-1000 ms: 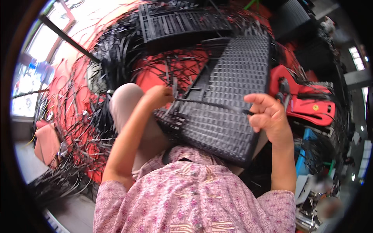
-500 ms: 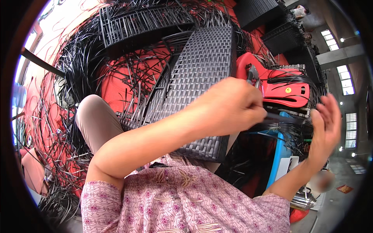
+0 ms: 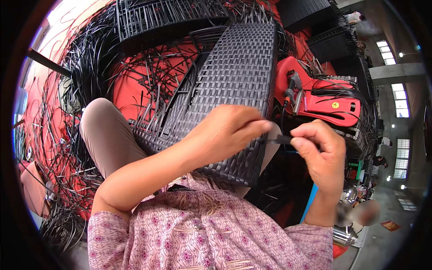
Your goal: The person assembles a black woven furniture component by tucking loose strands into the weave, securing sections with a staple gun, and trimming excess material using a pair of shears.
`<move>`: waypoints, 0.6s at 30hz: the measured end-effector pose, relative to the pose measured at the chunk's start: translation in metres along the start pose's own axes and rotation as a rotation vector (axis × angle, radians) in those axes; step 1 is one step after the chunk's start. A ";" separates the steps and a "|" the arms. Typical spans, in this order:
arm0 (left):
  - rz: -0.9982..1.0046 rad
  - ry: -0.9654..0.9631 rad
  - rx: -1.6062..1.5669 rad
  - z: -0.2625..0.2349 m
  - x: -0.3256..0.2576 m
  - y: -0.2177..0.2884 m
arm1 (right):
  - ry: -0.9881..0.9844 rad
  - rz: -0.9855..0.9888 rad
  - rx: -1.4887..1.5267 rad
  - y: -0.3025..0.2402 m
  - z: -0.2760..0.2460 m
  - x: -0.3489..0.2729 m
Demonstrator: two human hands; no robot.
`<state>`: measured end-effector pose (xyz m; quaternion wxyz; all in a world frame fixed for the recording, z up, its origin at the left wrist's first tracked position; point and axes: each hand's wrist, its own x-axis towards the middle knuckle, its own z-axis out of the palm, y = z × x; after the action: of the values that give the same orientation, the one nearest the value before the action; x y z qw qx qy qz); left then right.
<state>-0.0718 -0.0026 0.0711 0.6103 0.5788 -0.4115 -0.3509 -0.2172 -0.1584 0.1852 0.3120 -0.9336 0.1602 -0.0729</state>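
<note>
Your right hand [image 3: 317, 148] has swung back in from the side and now pinches the black strip [image 3: 278, 140] with your left hand [image 3: 225, 130], drawing it taut at the woven panel's [image 3: 234, 85] edge.

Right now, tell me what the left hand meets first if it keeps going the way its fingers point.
Probably the right hand: the left hand points right along the black strip both pinch.

Count, head view: 2 hands, left hand [image 3: 225, 132] and right hand [image 3: 319, 150]. 1 black strip [image 3: 278, 141] pinched between them. 1 woven black panel [image 3: 234, 85] on the lap. 1 red plastic chair [image 3: 324, 96]. Loose black strands [image 3: 85, 67]: too many to count.
</note>
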 end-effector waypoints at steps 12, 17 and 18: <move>0.343 0.060 0.415 0.019 -0.072 -0.059 | -0.288 0.078 -0.358 0.005 0.036 0.023; 0.360 0.078 0.401 0.022 -0.072 -0.063 | -0.255 0.115 -0.464 0.005 0.043 0.026; 0.360 0.082 0.395 0.022 -0.072 -0.064 | -0.244 0.092 -0.501 0.005 0.045 0.026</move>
<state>-0.1190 0.0476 0.0000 0.5544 0.6177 -0.5433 -0.1261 -0.1832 -0.1460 0.1472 0.0916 -0.9753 0.1765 0.0961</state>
